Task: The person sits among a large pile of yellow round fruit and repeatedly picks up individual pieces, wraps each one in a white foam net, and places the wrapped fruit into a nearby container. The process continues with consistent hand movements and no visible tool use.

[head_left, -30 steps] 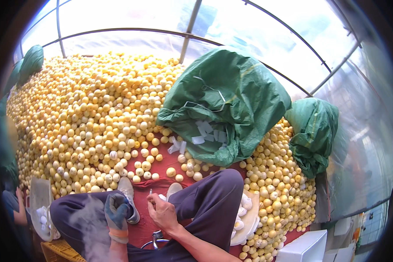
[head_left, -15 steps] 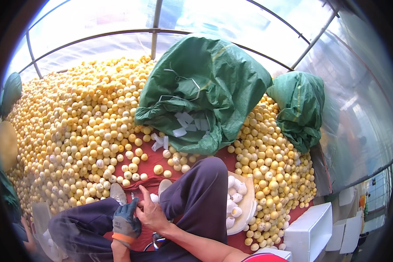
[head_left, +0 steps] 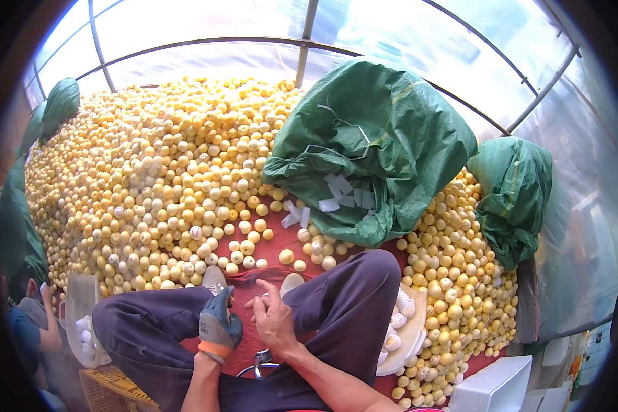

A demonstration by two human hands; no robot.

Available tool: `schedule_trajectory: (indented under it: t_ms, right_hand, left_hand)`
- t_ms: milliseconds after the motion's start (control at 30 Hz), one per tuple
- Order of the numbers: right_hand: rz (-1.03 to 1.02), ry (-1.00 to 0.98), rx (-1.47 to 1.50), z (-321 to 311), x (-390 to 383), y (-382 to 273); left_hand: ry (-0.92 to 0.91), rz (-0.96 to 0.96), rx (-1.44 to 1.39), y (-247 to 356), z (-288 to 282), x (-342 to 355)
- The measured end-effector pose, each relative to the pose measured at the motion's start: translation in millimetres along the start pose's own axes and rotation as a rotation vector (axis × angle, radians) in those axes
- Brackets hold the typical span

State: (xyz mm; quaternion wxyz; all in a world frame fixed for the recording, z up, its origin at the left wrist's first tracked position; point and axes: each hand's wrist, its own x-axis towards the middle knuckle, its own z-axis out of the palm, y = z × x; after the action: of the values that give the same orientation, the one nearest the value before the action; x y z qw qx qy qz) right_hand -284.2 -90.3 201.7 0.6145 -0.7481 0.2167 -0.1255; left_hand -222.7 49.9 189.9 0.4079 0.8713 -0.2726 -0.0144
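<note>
My left hand (head_left: 220, 323), in a grey-blue glove with an orange cuff, is between my bent knees. Its fingers curl inward; anything inside them is hidden. Close by on the right is my bare right hand (head_left: 273, 319), index finger stretched out and the others bent. A small pale bit shows at its fingertips, too small to name. The hands are apart, above a red ground sheet (head_left: 254, 273). Several round yellow fruits (head_left: 286, 257) lie loose beyond my feet. By my right knee stands a pale basin (head_left: 413, 319) with fruits in white foam nets (head_left: 392, 341).
A large heap of yellow fruit (head_left: 151, 172) spreads across the back. Green sacks (head_left: 419, 151) lie on it, one with white foam pieces (head_left: 340, 189) at its mouth. A white foam box (head_left: 491, 388) is at lower right. Another person's arm (head_left: 50, 329) and a wicker basket (head_left: 117, 384) are at left.
My hands were together and have moved apart. The view has turned left, so the scene sits further right. More of the person and the wicker basket at left now shows.
</note>
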Motion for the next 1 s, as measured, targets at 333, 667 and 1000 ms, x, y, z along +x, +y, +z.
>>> schedule_trajectory:
  t_ms: [333, 667, 1000]
  right_hand:
    - [0.191, -0.01, 0.336, 0.0, 0.7, 13.0]
    - [0.236, 0.036, 0.387, 3.7, 3.0, 13.0]
    - [0.263, 0.034, 0.374, 6.0, 3.2, 28.2]
  left_hand:
    - [0.018, -0.081, -0.066, 2.8, 1.6, -3.1]
    - [0.052, -0.066, -0.034, -1.1, 2.1, -5.6]
    - [0.067, -0.118, 0.002, -13.2, 11.2, -11.3]
